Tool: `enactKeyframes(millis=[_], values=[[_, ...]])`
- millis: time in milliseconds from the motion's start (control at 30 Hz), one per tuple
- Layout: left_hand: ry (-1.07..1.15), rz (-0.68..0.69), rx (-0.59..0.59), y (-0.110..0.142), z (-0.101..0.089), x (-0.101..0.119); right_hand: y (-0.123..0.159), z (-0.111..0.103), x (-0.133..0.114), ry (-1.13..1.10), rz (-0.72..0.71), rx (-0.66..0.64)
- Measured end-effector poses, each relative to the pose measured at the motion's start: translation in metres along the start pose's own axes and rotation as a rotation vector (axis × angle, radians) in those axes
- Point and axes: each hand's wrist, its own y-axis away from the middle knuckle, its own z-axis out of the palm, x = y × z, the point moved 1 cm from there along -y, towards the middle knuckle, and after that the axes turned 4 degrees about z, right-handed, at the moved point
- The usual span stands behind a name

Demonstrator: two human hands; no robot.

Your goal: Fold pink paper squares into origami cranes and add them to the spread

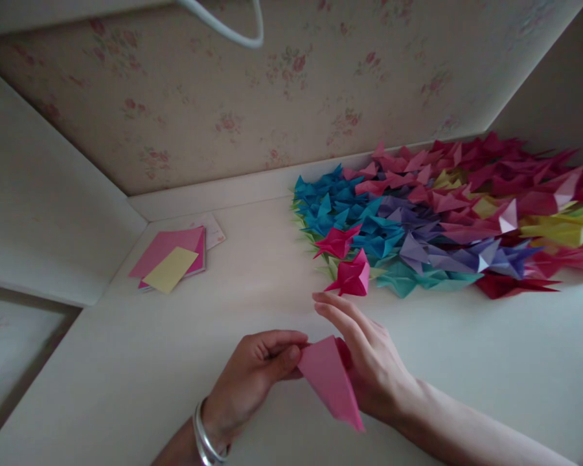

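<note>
A folded sheet of pink origami paper (pixel 328 378) is up in front of me above the white table. My left hand (pixel 260 369), with silver bangles at the wrist, pinches its left corner between thumb and fingers. On the other side, my right hand (pixel 374 362) is against the paper's right edge. Two of its fingers stretch out toward the upper left, while the thumb and lower fingers are partly hidden behind the sheet. Just beyond those fingertips sit two magenta folded paper pieces (pixel 352 273), pointed and star-like.
Many pointed folded paper pieces (pixel 420 220) in blue, purple, pink, red, yellow and teal cover the back right of the table (pixel 252 278). Pink square sheets (pixel 162 246) and a yellow sheet (pixel 171 270) lie back left. A white cable (pixel 223 29) hangs before the floral wall.
</note>
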Motion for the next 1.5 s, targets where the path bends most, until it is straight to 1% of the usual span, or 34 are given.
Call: enactKeyframes(millis=[133, 233, 300, 367, 433, 500, 567, 633, 700, 733, 800, 867, 933, 1000, 1067, 1133, 1200, 1300, 1367, 1433, 1500], values=[[-0.117, 0.052, 0.053, -0.001, -0.001, 0.003, 0.002, 0.003, 0.001, -0.089, 0.086, -0.042], [-0.287, 0.140, 0.163, -0.003, -0.006, 0.008, 0.002, 0.003, 0.000, -0.238, 0.194, -0.068], [-0.408, 0.208, 0.240, -0.003, -0.010, 0.010, -0.001, 0.000, 0.000, -0.391, 0.337, -0.137], [-0.513, 0.269, 0.284, -0.001, -0.012, 0.012, -0.005, -0.005, 0.000, -0.557, 0.517, -0.213], [-0.614, 0.309, 0.282, 0.001, -0.011, 0.013, -0.009, -0.008, 0.000, -0.660, 0.651, -0.248], [-0.686, 0.331, 0.245, 0.004, -0.007, 0.013, -0.012, -0.008, -0.001, -0.653, 0.704, -0.288], [-0.709, 0.341, 0.207, 0.007, -0.003, 0.012, -0.014, -0.005, -0.004, -0.573, 0.689, -0.348], [-0.672, 0.331, 0.223, 0.007, -0.001, 0.011, -0.014, -0.003, -0.006, -0.508, 0.644, -0.366], [-0.582, 0.285, 0.245, 0.006, 0.001, 0.008, -0.014, -0.002, -0.006, -0.488, 0.616, -0.324], [-0.534, 0.258, 0.234, 0.006, 0.002, 0.007, -0.014, -0.002, -0.006, -0.490, 0.613, -0.296], [-0.475, 0.224, 0.170, 0.004, 0.006, 0.003, -0.013, -0.002, -0.004, -0.505, 0.614, -0.245], [-0.480, 0.218, 0.115, 0.004, 0.010, 0.000, -0.013, -0.002, -0.003, -0.524, 0.617, -0.206], [-0.511, 0.210, 0.111, 0.005, 0.012, -0.003, -0.013, -0.003, -0.004, -0.539, 0.620, -0.189], [-0.541, 0.180, 0.124, 0.007, 0.012, -0.005, -0.013, -0.003, -0.005, -0.552, 0.627, -0.214], [-0.582, 0.164, 0.104, 0.008, 0.012, -0.004, -0.015, -0.004, -0.006, -0.557, 0.622, -0.284], [-0.639, 0.183, 0.084, 0.008, 0.012, -0.003, -0.016, -0.003, -0.008, -0.543, 0.598, -0.365], [-0.686, 0.214, 0.092, 0.008, 0.013, 0.000, -0.016, -0.003, -0.009, -0.516, 0.567, -0.417], [-0.734, 0.239, 0.143, 0.008, 0.015, 0.001, -0.015, -0.002, -0.010, -0.491, 0.532, -0.435], [-0.740, 0.246, 0.148, 0.008, 0.015, 0.001, -0.015, -0.001, -0.010, -0.495, 0.521, -0.432], [-0.707, 0.247, 0.135, 0.008, 0.014, 0.001, -0.014, 0.000, -0.010, -0.510, 0.530, -0.427], [-0.648, 0.244, 0.140, 0.008, 0.011, 0.003, -0.014, 0.001, -0.009, -0.545, 0.572, -0.438]])
